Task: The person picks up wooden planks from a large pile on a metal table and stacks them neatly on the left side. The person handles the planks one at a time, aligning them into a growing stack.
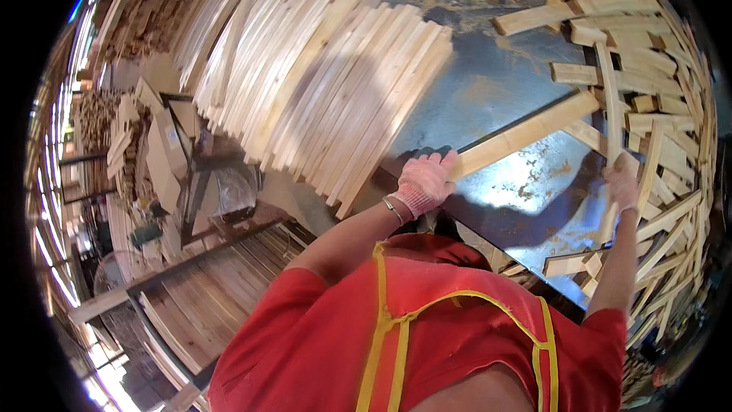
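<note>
My left hand (427, 183), in a pale knitted glove, closes on the near end of a wooden board (526, 133). The board slants away to the upper right over the metal table (488, 80). On the right, my right hand (621, 185), also gloved, is wrapped round a narrow wooden strip (610, 99) that points away from me. A piece of wood (608, 225) shows just below that hand; whether it belongs to the same strip I cannot tell. Left of my left hand, many pale strips lie side by side in a wide row (320, 84).
A loose heap of wooden pieces (671, 130) covers the table's right side. More stacked strips (145, 8) stand at the far left. Cardboard (164, 152) and a clear plastic bag (235, 189) lie at left. A framed rack of boards (217, 290) is beside me, lower left.
</note>
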The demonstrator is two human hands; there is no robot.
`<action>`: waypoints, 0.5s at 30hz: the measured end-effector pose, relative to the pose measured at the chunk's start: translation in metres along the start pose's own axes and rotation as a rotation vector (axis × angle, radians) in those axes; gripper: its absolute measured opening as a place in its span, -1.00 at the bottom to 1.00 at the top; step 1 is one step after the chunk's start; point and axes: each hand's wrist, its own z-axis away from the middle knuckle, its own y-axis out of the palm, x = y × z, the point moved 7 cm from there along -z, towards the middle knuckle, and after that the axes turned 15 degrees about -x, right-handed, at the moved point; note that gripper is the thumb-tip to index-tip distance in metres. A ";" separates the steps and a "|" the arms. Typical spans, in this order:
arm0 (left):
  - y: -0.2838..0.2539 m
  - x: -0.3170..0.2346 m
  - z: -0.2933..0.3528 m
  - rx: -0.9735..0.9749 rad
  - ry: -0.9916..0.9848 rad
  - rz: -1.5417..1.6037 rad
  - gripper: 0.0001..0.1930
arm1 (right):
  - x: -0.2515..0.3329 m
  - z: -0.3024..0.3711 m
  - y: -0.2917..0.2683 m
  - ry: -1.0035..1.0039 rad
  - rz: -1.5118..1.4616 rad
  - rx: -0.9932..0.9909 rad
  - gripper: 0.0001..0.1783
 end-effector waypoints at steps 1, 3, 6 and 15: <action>-0.003 0.009 0.010 -0.003 -0.019 0.074 -0.22 | -0.017 0.015 0.028 0.026 -0.286 0.012 -0.09; 0.008 0.038 0.047 -0.092 -0.114 0.186 -0.29 | 0.085 0.101 0.083 0.155 -0.659 0.113 -0.13; 0.005 0.057 0.087 0.117 -0.195 0.343 -0.36 | 0.186 0.194 0.156 0.077 -0.361 0.322 -0.45; -0.087 0.136 0.173 -0.311 -0.330 0.116 -0.53 | 0.432 0.283 0.231 -0.287 -0.311 0.474 -0.34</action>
